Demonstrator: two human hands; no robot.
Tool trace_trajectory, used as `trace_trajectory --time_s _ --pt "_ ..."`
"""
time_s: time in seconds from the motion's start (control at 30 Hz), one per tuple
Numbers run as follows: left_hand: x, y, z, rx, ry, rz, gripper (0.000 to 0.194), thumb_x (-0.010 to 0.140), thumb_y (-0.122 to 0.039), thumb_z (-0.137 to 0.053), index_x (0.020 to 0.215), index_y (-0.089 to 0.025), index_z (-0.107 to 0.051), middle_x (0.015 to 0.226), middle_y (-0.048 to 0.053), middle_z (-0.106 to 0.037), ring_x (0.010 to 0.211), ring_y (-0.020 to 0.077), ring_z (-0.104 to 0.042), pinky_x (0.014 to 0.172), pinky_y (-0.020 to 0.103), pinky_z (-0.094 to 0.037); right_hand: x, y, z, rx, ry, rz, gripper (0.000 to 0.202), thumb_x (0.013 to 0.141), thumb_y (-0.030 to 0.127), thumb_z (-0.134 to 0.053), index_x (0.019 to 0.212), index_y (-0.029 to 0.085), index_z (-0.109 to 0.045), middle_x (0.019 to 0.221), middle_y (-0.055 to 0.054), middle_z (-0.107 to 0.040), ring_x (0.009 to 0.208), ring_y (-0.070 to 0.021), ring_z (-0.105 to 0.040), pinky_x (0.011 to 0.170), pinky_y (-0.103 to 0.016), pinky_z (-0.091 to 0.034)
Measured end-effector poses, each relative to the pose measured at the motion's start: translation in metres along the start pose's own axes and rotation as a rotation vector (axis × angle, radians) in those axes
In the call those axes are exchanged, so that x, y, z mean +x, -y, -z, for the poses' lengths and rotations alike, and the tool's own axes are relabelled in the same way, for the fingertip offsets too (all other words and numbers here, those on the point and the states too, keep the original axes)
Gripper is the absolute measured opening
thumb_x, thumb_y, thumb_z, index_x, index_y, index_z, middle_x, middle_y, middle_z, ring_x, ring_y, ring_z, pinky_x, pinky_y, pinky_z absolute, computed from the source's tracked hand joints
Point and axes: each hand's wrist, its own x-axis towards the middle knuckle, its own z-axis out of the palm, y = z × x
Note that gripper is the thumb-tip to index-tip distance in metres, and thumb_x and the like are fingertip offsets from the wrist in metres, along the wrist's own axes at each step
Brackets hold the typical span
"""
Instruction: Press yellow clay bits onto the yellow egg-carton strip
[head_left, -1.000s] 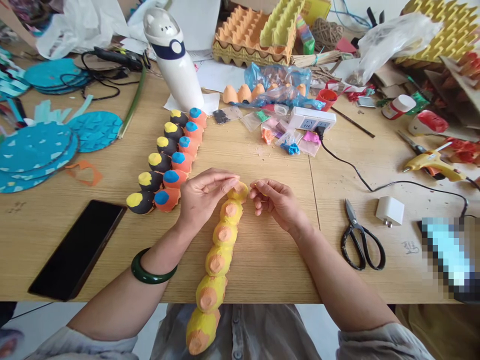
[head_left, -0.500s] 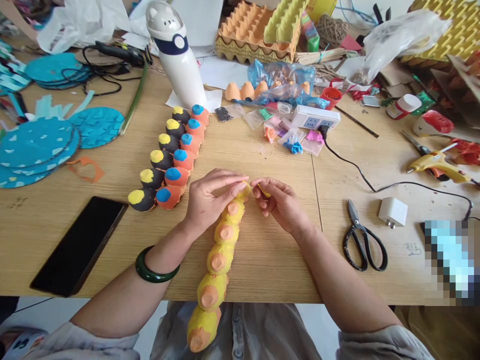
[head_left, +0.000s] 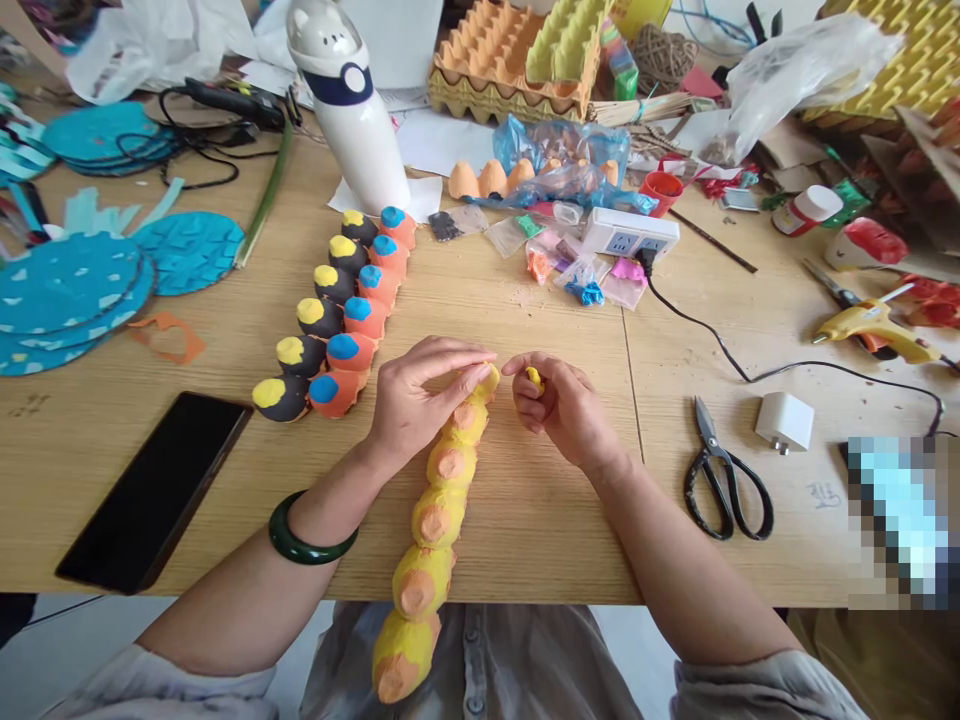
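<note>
A strip of egg-carton cups (head_left: 433,522), mostly coated yellow with bare orange-tan tips, runs from the table out over its front edge. My left hand (head_left: 429,392) grips its far end between thumb and fingers. Just to the right, my right hand (head_left: 559,405) has its fingers curled around a small lump of yellow clay (head_left: 535,378), apart from the strip. Left of my hands stand two finished-looking rows: black cups with yellow tops (head_left: 304,355) and orange cups with blue tops (head_left: 352,352), side by side.
A dark phone (head_left: 154,490) lies at front left, black-handled scissors (head_left: 724,475) and a white charger (head_left: 784,423) at right. Behind are a white bottle (head_left: 360,140), a power strip (head_left: 631,235), bagged clay pieces (head_left: 585,290), a yellow glue gun (head_left: 874,328) and egg trays (head_left: 487,60).
My right hand's fingers have shifted, the index finger and thumb opening so the yellow lump shows more. My left hand keeps its hold on the strip. The view has moved slightly.
</note>
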Motion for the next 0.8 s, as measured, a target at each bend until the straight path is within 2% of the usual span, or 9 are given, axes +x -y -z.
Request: trace_trajectory --time_s 0.23,0.37,0.53,0.63,0.7,0.8 --pt "0.0 -0.001 0.0 0.012 0.002 -0.033 0.015 0.094 -0.02 -0.07 0.102 -0.025 -0.082 0.099 0.001 -0.082 0.092 0.0158 -0.074 0.085 0.029 -0.06 -0.001 0.001 0.0 -0.018 -0.006 -0.032 0.01 0.085 0.025 -0.057 0.089 0.018 -0.064 0.061 0.008 -0.033 0.045 -0.0065 -0.021 0.039 -0.02 -0.018" --pt "0.002 -0.004 0.0 0.033 0.004 -0.045 0.015 0.094 -0.021 -0.069 0.1 -0.025 -0.082 0.097 0.001 -0.082 0.091 0.0164 -0.074 0.085 0.03 -0.06 -0.001 0.002 0.0 -0.033 0.026 -0.036 0.023 0.09 0.039 -0.059 0.084 0.018 -0.064 0.061 0.008 -0.032 0.046 -0.0065 -0.022 0.038 -0.02 -0.019" --pt "0.002 -0.005 0.001 0.037 0.008 -0.074 0.014 0.095 -0.023 -0.068 0.097 -0.025 -0.082 0.096 0.002 -0.082 0.09 0.0173 -0.075 0.085 0.032 -0.06 -0.001 0.002 0.0 -0.002 0.074 -0.077 0.037 0.085 0.055 -0.069 0.083 0.019 -0.064 0.062 0.009 -0.031 0.047 -0.0061 -0.021 0.038 -0.019 -0.021" --pt "0.001 -0.006 0.002 -0.024 0.04 -0.103 0.012 0.094 -0.024 -0.069 0.098 -0.026 -0.081 0.097 0.002 -0.082 0.098 0.0193 -0.074 0.093 0.037 -0.06 -0.002 0.001 0.0 0.002 0.092 -0.088 0.039 0.084 0.057 -0.072 0.083 0.019 -0.064 0.062 0.009 -0.03 0.047 -0.0057 -0.019 0.038 -0.018 -0.02" --pt "0.0 -0.008 0.002 -0.11 0.063 -0.073 0.013 0.095 -0.023 -0.068 0.1 -0.026 -0.079 0.101 0.002 -0.082 0.107 0.0203 -0.073 0.099 0.039 -0.058 -0.003 0.0 0.0 0.003 0.105 -0.092 0.04 0.084 0.057 -0.074 0.082 0.019 -0.064 0.062 0.009 -0.03 0.047 -0.0054 -0.02 0.038 -0.018 -0.019" --pt "-0.002 -0.012 0.001 -0.2 0.107 -0.022 0.013 0.097 -0.023 -0.066 0.102 -0.025 -0.077 0.125 0.007 -0.077 0.129 0.0237 -0.065 0.111 0.045 -0.053 -0.003 -0.002 -0.001 -0.011 0.09 -0.084 0.042 0.083 0.059 -0.075 0.081 0.019 -0.063 0.061 0.01 -0.03 0.046 -0.0051 -0.02 0.038 -0.018 -0.019"
